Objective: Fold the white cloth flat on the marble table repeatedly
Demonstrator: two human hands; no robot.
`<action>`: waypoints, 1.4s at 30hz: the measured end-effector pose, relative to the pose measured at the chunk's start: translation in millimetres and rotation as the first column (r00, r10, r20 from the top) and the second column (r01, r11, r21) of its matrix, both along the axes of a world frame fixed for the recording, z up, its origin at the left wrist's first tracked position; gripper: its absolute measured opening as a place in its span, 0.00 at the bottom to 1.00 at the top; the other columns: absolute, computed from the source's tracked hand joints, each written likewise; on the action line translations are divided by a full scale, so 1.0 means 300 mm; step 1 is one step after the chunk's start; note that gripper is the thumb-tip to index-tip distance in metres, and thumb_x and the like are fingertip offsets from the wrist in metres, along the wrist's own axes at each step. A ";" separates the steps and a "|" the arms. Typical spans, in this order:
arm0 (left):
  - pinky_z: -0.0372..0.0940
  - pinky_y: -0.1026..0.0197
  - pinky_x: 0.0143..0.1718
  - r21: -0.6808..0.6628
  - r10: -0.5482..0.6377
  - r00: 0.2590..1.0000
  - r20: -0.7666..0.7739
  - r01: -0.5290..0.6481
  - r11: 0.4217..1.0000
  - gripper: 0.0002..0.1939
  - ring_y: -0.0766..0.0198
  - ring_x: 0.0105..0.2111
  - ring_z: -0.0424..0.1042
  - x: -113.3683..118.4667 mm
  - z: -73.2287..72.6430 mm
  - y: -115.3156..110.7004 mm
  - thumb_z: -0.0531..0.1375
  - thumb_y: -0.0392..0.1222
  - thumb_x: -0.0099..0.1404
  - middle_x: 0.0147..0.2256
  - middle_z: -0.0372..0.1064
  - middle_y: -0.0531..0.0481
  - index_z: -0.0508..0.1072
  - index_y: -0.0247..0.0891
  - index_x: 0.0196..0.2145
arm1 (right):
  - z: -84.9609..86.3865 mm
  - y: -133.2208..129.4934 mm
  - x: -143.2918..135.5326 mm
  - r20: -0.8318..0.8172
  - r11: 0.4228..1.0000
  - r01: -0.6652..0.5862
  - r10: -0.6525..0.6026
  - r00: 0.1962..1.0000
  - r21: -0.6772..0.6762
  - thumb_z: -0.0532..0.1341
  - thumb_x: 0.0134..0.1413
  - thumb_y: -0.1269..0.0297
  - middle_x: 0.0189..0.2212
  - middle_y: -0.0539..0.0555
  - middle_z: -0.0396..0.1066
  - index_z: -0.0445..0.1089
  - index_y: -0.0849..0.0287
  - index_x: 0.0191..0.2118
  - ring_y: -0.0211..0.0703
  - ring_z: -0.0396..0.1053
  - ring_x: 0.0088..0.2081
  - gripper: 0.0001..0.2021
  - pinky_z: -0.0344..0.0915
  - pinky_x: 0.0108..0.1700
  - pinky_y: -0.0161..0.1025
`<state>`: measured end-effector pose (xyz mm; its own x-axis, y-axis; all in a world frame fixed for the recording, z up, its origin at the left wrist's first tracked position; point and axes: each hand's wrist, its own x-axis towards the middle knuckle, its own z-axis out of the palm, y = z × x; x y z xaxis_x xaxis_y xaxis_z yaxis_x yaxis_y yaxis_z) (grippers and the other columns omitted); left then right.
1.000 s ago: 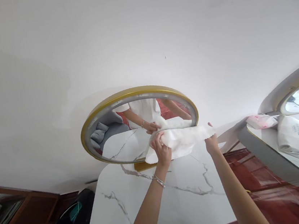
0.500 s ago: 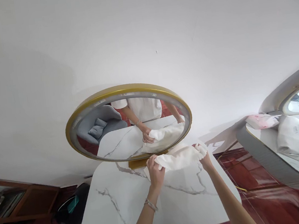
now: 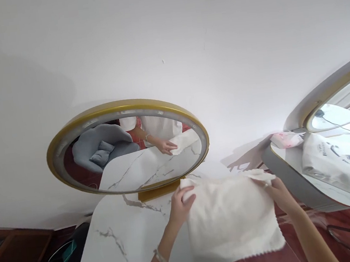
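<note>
A white cloth [image 3: 233, 217] with a scalloped edge hangs spread between my two hands, over the right part of the marble-patterned table [image 3: 114, 257]. My left hand [image 3: 181, 204] pinches its upper left corner, with a bracelet on that wrist. At the upper right corner, my right hand [image 3: 276, 193] grips the cloth's edge. Part of the cloth's lower edge reaches past the table's front right side, above the red floor. Behind it stands an oval gold-framed mirror [image 3: 129, 153], which reflects one hand and part of the cloth.
To the right is a second table [image 3: 290, 172] with a pink-and-white soft pack [image 3: 286, 139], a white printed bag [image 3: 328, 159] and another gold-rimmed mirror [image 3: 312, 118]. A wooden cabinet [image 3: 19, 252] and a dark bag [image 3: 71, 258] are on the left. A white wall [image 3: 164, 43] rises behind.
The bunched cloth has been opened out and now hangs wide between my hands. My right hand has moved right and toward me. The view has turned slightly right.
</note>
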<state>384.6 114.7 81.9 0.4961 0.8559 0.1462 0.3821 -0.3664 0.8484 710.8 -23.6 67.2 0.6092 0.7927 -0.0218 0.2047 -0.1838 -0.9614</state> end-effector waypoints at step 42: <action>0.43 0.35 0.61 0.264 0.137 0.841 -0.524 0.008 0.965 0.27 0.44 0.64 0.46 0.438 -0.482 0.133 0.49 0.40 0.67 0.65 0.47 0.47 0.54 0.51 0.63 | -0.514 0.474 -0.123 0.877 0.909 -0.024 0.407 0.254 -0.415 0.44 0.63 0.65 0.66 0.50 0.45 0.42 0.33 0.64 0.58 0.43 0.65 0.27 0.47 0.57 0.69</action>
<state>516.1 154.5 -62.7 0.5027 0.8604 0.0841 0.7779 -0.4926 0.3902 674.0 118.7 -87.0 0.1568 0.9672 0.2000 0.9860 -0.1650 0.0248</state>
